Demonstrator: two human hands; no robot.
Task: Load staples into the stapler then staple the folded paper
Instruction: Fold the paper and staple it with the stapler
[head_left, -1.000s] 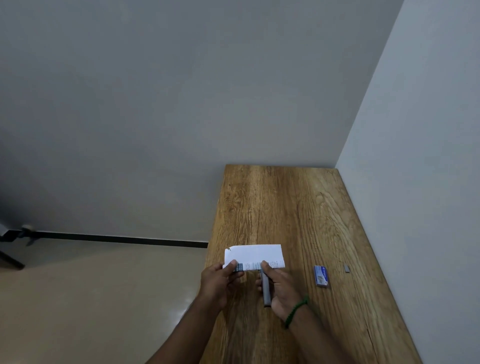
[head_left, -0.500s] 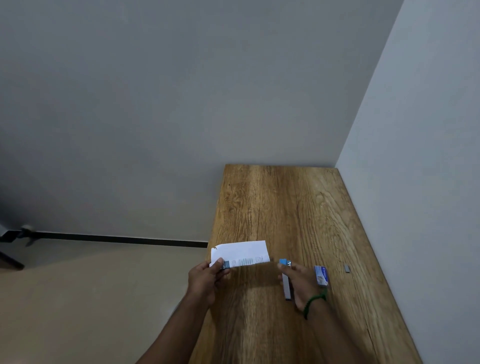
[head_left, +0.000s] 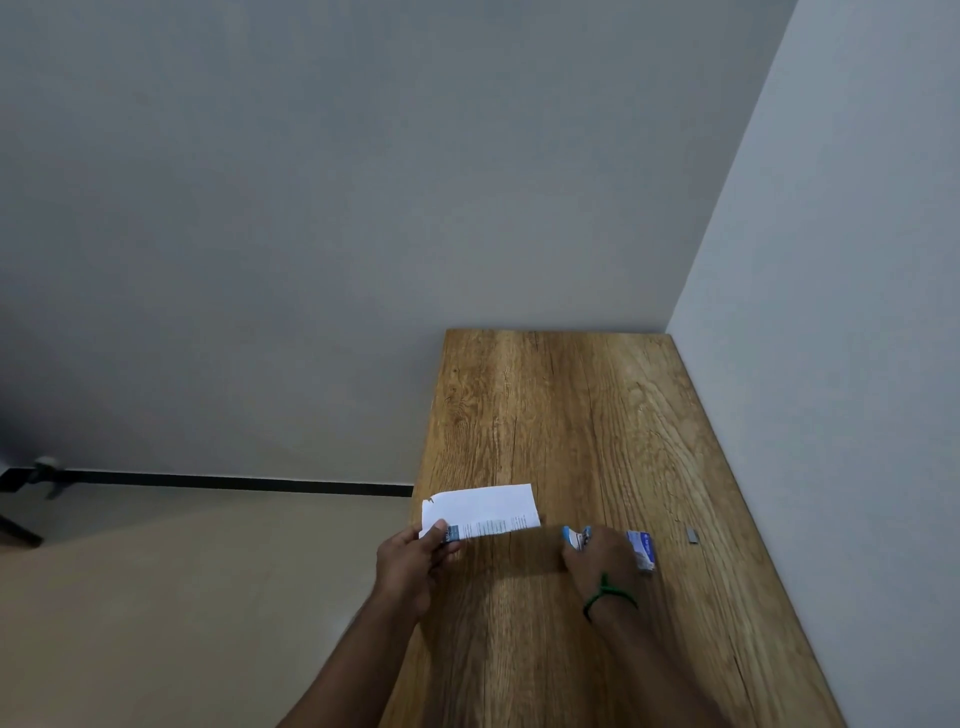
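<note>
My left hand (head_left: 415, 564) pinches the lower left corner of the folded white paper (head_left: 480, 509), holding it above the table's left edge. My right hand (head_left: 600, 558), with a green band on the wrist, is closed around the stapler (head_left: 574, 538); only the stapler's blue and silver front end shows past my fingers. The stapler is apart from the paper, to its right. A small blue and white staple box (head_left: 643, 551) lies just right of my right hand. A short grey strip of staples (head_left: 692, 534) lies farther right.
The wooden table (head_left: 561, 415) runs away from me, with a white wall along its right side and a grey wall at its far end. The floor drops off past the table's left edge.
My right hand has carried the stapler off the paper and to the right, toward the staple box. My left hand has drawn the paper to the left, partly past the table edge.
</note>
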